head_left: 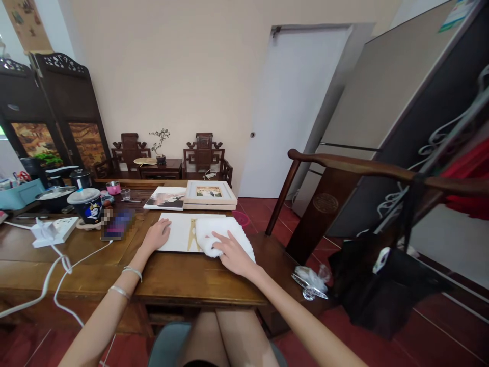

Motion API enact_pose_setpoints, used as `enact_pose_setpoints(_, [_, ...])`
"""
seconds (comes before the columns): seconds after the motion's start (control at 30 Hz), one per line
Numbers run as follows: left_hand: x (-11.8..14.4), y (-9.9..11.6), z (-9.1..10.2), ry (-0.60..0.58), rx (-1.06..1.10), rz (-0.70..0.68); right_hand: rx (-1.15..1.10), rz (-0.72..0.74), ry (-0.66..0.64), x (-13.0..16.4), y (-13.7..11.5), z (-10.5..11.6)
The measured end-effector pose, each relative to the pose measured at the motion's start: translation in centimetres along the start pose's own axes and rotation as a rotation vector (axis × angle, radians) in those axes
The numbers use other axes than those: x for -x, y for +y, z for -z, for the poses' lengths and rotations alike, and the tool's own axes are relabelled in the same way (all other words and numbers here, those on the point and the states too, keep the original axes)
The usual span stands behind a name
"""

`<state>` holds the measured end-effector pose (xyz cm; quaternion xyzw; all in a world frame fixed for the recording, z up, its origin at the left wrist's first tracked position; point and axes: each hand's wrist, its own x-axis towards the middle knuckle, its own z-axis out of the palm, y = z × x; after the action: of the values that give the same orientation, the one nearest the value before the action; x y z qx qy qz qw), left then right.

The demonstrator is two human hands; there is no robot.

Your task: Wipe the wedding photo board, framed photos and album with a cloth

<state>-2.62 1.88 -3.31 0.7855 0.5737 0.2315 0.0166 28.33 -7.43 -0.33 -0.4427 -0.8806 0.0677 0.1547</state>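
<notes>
While the left hand [157, 234] rested flat on the left end of a white panel [173, 235], fingers close together, the right hand [234, 253] lay on a white cloth [237, 235] with its fingers spread. The cloth covered the panel's right part. Beneath the panel was a wooden table [183, 280]; beyond the panel lay a framed picture [209, 192]; well left of it stood a lidded cup [91, 213].

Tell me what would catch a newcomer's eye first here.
Probably the white cloth under the right hand, covering the right part of a white panel on the wooden table; the left hand rests on the panel's left end. Next, perhaps, the dark wooden chair to the table's right.
</notes>
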Motion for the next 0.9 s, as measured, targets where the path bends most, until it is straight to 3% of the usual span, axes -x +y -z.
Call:
enact_pose_setpoints(0.3, [0.1,0.2,0.5,-0.016,0.003,0.000,0.016,-0.115,0.010,-7.5,3.5,0.2])
enact_pose_setpoints(0.4, [0.1,0.1,0.4,-0.013,0.016,-0.005,0.032,-0.110,0.025,-6.5,2.6,-0.1])
enact_pose_setpoints(0.57, [0.1,-0.1,0.0,-0.001,0.038,-0.012,0.035,0.016,-0.009,-0.4,0.2,0.3])
enact_pose_setpoints(0.67, [0.1,-0.1,0.0,0.000,0.042,-0.016,0.016,0.068,-0.032,1.8,-0.2,0.8])
enact_pose_setpoints(0.77, [0.0,-0.1,0.1,-0.009,0.033,-0.020,0.010,0.061,-0.036,1.0,0.5,1.0])
enact_pose_setpoints(0.9, [-0.2,-0.1,0.2,-0.022,0.012,-0.031,0.050,0.003,-0.013,-3.2,2.0,0.8])
